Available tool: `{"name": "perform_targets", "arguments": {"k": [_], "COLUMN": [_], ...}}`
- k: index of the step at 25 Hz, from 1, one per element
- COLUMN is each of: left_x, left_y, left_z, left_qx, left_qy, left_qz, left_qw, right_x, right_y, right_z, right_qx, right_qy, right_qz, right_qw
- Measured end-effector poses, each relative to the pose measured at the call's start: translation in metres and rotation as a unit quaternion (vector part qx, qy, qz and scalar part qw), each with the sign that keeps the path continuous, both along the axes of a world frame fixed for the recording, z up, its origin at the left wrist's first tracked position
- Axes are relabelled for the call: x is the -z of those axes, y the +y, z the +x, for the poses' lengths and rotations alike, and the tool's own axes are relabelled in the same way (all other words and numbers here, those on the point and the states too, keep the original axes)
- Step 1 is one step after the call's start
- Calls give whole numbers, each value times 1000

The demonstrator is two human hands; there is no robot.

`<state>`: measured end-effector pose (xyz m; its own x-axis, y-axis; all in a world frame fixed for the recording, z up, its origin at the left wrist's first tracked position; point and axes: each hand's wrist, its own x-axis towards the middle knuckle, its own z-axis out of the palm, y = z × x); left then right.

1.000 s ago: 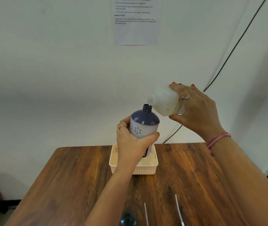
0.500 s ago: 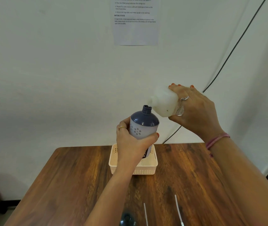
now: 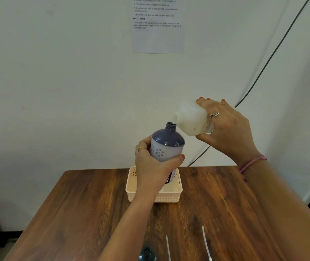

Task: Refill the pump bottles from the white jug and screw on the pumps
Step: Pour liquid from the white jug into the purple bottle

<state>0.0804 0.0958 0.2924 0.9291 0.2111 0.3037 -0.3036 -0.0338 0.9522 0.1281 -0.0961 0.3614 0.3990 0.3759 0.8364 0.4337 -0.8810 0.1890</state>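
My left hand (image 3: 151,167) grips a purple pump bottle (image 3: 166,146) with a pale flowered label, held upright in the air above the basket. Its threaded neck has no pump on it. My right hand (image 3: 225,129) grips the white jug (image 3: 190,119), tipped sideways with its spout just above and right of the bottle's mouth. Two white pump tubes (image 3: 206,242) lie on the table near the front edge. The dark top of another bottle (image 3: 146,254) shows at the bottom edge.
A cream plastic basket (image 3: 155,196) stands on the wooden table (image 3: 75,213) near its far edge, below the held bottle. A white wall with a printed sheet (image 3: 158,25) rises behind. A black cable (image 3: 263,66) runs down the wall at the right.
The jug has shifted slightly to the right and down in my right hand; its spout stays over the bottle's mouth. My left hand holds the bottle in the same place.
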Motion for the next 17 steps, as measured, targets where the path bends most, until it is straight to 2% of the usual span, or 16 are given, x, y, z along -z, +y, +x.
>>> {"name": "perform_targets", "arguments": {"k": [17], "left_x": [0], "left_y": [-1], "left_z": [-1], "left_qx": [-14], "left_qy": [5], "left_qz": [-5], "left_qw": [1000], "right_x": [-1], "right_y": [2], "right_z": [-1], "right_qx": [5], "right_qy": [4], "right_qz": [-9], "right_qw": [1000]}}
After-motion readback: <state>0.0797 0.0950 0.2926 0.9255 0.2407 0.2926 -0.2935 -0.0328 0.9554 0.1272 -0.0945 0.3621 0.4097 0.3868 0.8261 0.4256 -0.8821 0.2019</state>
